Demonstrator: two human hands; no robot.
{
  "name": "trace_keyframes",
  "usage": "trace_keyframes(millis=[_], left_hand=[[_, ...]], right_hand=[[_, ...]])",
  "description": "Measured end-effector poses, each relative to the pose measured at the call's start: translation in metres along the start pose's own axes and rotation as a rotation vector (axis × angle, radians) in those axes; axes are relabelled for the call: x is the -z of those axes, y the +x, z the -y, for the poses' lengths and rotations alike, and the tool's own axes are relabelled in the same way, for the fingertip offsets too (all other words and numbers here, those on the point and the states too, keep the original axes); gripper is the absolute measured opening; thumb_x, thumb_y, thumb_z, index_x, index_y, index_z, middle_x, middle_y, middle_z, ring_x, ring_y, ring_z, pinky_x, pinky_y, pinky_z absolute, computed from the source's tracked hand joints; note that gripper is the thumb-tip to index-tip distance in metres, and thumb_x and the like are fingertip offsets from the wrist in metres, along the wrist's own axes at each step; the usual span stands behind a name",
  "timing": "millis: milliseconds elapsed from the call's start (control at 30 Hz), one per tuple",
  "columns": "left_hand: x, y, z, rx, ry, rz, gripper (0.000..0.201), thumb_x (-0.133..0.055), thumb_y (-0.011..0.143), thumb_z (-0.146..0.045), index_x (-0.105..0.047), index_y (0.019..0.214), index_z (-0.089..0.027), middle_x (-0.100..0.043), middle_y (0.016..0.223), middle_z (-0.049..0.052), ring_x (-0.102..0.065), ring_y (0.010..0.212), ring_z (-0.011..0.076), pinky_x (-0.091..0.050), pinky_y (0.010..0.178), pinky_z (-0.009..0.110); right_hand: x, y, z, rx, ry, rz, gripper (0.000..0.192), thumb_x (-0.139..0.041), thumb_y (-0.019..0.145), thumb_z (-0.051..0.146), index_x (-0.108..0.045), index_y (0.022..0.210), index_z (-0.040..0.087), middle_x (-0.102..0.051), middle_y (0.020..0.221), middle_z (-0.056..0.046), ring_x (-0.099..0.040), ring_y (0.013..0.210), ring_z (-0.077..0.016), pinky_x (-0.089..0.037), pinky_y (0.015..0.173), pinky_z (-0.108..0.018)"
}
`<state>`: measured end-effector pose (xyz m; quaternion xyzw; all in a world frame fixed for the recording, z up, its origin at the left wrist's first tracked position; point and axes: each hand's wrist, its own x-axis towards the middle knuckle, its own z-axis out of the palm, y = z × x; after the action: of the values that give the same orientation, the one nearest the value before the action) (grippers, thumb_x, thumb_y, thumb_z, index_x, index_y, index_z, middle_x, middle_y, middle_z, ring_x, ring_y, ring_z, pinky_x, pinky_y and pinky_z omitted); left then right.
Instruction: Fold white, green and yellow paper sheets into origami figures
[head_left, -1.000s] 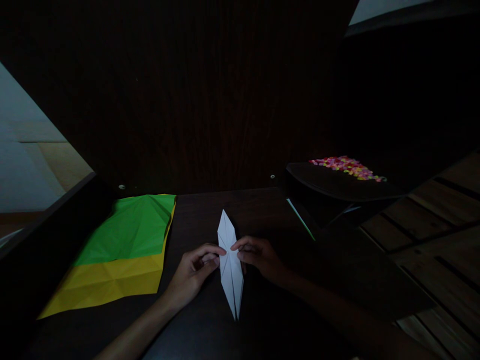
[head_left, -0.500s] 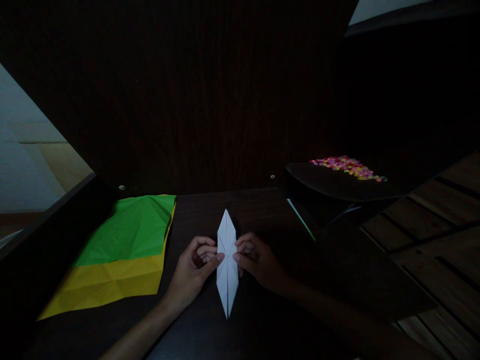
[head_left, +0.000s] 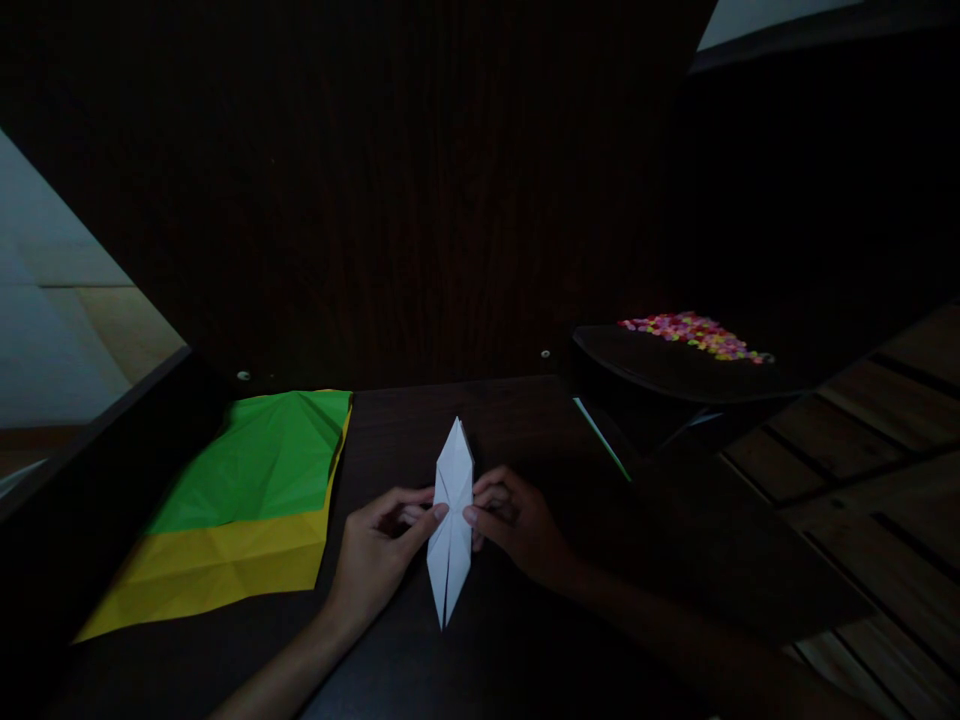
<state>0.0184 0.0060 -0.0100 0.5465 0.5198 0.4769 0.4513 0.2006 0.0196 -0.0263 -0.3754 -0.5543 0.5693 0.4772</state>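
The bench (head_left: 525,420) is dark wood and runs back to an upright dark panel (head_left: 420,200) well beyond the hands. Between the hands and that panel the surface lies bare. To the left of the left hand (head_left: 375,555) a green sheet (head_left: 259,460) lies flat on a yellow sheet (head_left: 217,565), their near corner just beside the wrist; further left the bench edge drops away at a dark side rail (head_left: 97,440). To the right of the right hand (head_left: 517,525) a dark tray (head_left: 660,370) stands raised, with a heap of small coloured bits (head_left: 694,333) on its far part, and a thin green strip (head_left: 602,440) slants down from under it. Past the tray the floor planks (head_left: 862,440) show, so the bench ends on that side not far from the right forearm.

The white folded paper (head_left: 452,520) sits between the two hands on the bench. It is a long, narrow diamond, pointed at both ends, with its far tip away from the person and its near tip toward the body. A crease runs down its length, and the lower half is split along the middle into two slim flaps. Short creases fan out from the centre.

Each hand pinches the paper at its waist, the left from the left edge and the right from the right edge, with the remaining fingers curled loosely behind.
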Motion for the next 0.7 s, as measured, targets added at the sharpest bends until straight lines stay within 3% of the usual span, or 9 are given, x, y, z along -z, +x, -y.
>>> trace_keyframes(millis=[233,433,700], left_hand=[[-0.0012,-0.0031,-0.0006,-0.109,0.115,-0.040,0.013,-0.075,0.073,-0.028,-0.068,0.078,-0.018,-0.067,0.065,-0.001,-0.061,0.059,0.0136,-0.048,0.056,0.021],[-0.0006,-0.0021,-0.0017,-0.171,0.197,0.085,0.026,-0.067,0.080,-0.031,-0.063,0.058,-0.017,-0.064,0.063,0.001,-0.058,0.060,0.0145,-0.045,0.059,0.023],[-0.0010,-0.0009,-0.0026,-0.159,0.201,0.139,0.028,-0.063,0.083,-0.031,-0.061,0.059,-0.017,-0.060,0.065,0.000,-0.055,0.062,0.0142,-0.042,0.061,0.023]], right_hand=[[-0.0011,-0.0009,-0.0006,-0.003,-0.015,0.013,0.019,-0.067,0.078,0.027,-0.050,0.082,0.020,-0.059,0.063,0.005,-0.062,0.050,-0.0113,-0.051,0.049,-0.023],[-0.0019,-0.0011,0.0042,-0.036,-0.056,0.025,0.021,-0.069,0.076,0.032,-0.052,0.079,0.020,-0.058,0.063,0.005,-0.060,0.051,-0.0108,-0.050,0.049,-0.023],[0.0017,-0.0024,0.0026,-0.009,-0.088,0.091,0.017,-0.064,0.081,0.035,-0.057,0.080,0.019,-0.057,0.061,0.004,-0.057,0.054,-0.0117,-0.045,0.051,-0.023]])
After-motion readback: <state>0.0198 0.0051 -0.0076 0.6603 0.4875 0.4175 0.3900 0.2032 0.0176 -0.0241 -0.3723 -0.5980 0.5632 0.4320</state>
